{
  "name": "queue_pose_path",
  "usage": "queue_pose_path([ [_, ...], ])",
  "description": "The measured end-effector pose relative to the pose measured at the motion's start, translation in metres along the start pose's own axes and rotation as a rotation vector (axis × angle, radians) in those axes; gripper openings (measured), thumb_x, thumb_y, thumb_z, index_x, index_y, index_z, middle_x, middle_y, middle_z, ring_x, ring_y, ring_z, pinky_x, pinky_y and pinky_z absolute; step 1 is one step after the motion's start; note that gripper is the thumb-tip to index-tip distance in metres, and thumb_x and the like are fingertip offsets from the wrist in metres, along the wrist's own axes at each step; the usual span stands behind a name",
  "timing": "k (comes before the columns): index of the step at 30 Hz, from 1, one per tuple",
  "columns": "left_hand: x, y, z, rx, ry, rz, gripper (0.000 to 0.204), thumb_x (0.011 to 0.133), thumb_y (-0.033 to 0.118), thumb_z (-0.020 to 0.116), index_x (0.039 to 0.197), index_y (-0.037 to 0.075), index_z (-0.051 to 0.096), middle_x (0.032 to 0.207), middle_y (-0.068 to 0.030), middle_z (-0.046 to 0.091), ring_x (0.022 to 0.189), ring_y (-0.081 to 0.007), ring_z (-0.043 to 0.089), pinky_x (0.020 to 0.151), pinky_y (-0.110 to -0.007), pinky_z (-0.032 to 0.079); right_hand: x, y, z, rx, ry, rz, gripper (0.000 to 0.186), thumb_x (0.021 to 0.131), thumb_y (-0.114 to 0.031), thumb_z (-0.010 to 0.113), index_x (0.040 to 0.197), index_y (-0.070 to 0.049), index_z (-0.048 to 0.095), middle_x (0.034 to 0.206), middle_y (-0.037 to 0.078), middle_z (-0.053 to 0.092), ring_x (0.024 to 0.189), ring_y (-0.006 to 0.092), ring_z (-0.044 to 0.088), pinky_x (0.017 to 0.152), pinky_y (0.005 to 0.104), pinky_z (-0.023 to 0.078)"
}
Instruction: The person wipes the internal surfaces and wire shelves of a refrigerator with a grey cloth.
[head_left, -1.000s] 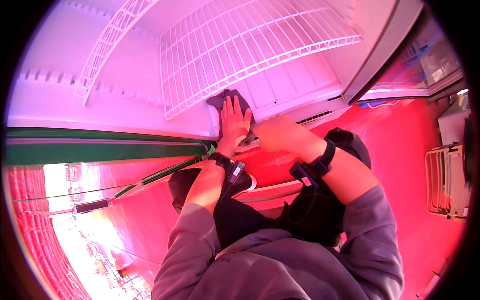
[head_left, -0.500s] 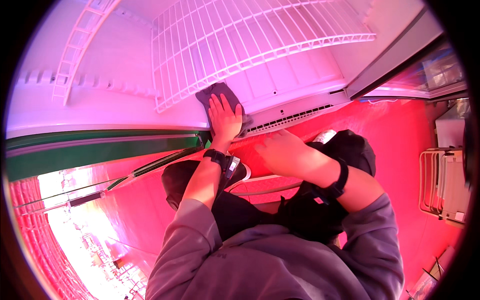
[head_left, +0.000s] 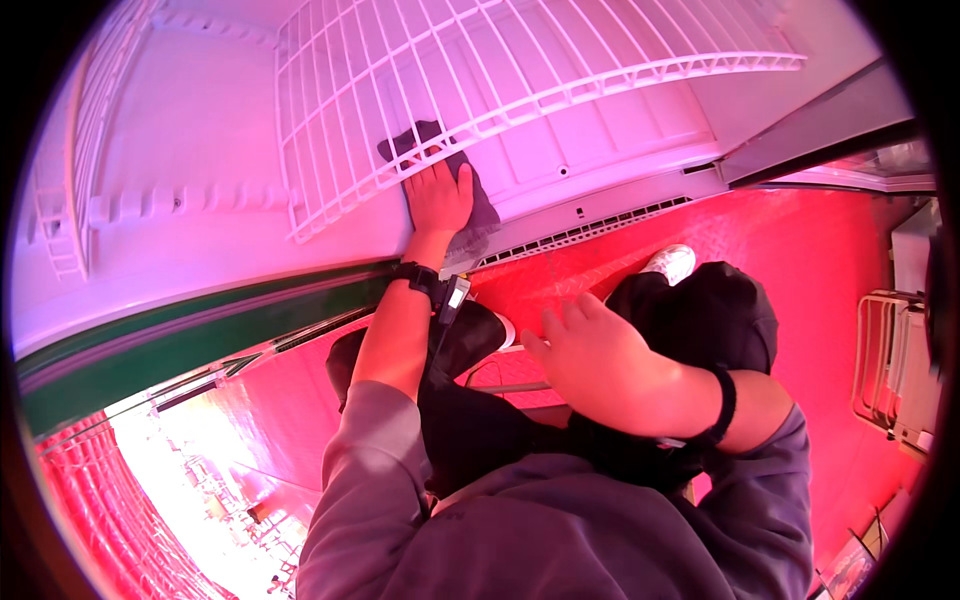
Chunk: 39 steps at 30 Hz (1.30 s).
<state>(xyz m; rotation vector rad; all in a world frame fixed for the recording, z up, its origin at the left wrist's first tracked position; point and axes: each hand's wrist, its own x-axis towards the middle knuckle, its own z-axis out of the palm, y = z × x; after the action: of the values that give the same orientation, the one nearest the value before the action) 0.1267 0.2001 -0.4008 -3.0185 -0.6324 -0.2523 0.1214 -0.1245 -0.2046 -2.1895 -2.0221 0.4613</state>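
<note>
My left hand [head_left: 440, 200] lies flat on a dark grey cloth [head_left: 478, 205], pressing it against the white inner surface of an open cabinet that looks like a display fridge. The fingertips and the cloth's far end reach behind the front edge of a white wire shelf [head_left: 540, 100]. The cloth's near end hangs by the cabinet's lower lip. In the air above my lap, my right hand [head_left: 605, 350] holds nothing, its fingers loosely bent and apart.
A slotted vent strip [head_left: 590, 230] runs along the cabinet's bottom front. Green-edged door framing [head_left: 200, 320] stands left, another door panel [head_left: 820, 130] right. A second wire rack [head_left: 85, 150] is far left. A folded metal-framed item [head_left: 890, 370] stands right on the red floor [head_left: 820, 270].
My left hand and the cloth have slid farther in, under the shelf's front edge. My right hand has drawn back toward my body and right. The view has shifted slightly.
</note>
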Motion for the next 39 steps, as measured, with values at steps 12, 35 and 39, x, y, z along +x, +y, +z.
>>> queue_pose_path([
  [12, 0.065, -0.020, 0.030, 0.112, 0.156, 0.058, 0.066, 0.096, 0.042, 0.047, 0.141, -0.005, 0.044, 0.149, -0.0303, 0.037, 0.136, -0.0460, 0.039, 0.109, -0.055, 0.033, 0.000, 0.000, -0.014, 0.078, -0.191, 0.052, 0.055, 0.093, -0.044, 0.055, 0.127, -0.001, 0.057, 0.112, 0.017, 0.063, 0.106, 0.0319, 0.061, 0.100, 0.0421, 0.042],
  [35, 0.155, -0.049, 0.030, -0.077, 0.062, -0.082, 0.065, 0.101, 0.044, 0.037, 0.147, -0.002, 0.037, 0.154, -0.0274, 0.031, 0.144, -0.0414, 0.027, 0.119, -0.048, 0.020, -0.003, 0.008, -0.027, 0.121, -0.192, -0.010, 0.050, 0.089, -0.019, 0.054, 0.136, -0.001, 0.052, 0.128, 0.019, 0.060, 0.113, 0.0378, 0.058, 0.104, 0.0455, 0.038],
  [39, 0.171, -0.033, 0.032, -0.111, 0.032, -0.022, 0.064, 0.100, 0.041, 0.042, 0.143, -0.006, 0.040, 0.151, -0.0286, 0.034, 0.140, -0.0456, 0.032, 0.116, -0.049, 0.025, 0.000, 0.009, -0.025, 0.141, -0.216, 0.034, 0.049, 0.090, -0.019, 0.051, 0.135, 0.000, 0.052, 0.128, 0.021, 0.060, 0.115, 0.0390, 0.058, 0.106, 0.0472, 0.038],
])
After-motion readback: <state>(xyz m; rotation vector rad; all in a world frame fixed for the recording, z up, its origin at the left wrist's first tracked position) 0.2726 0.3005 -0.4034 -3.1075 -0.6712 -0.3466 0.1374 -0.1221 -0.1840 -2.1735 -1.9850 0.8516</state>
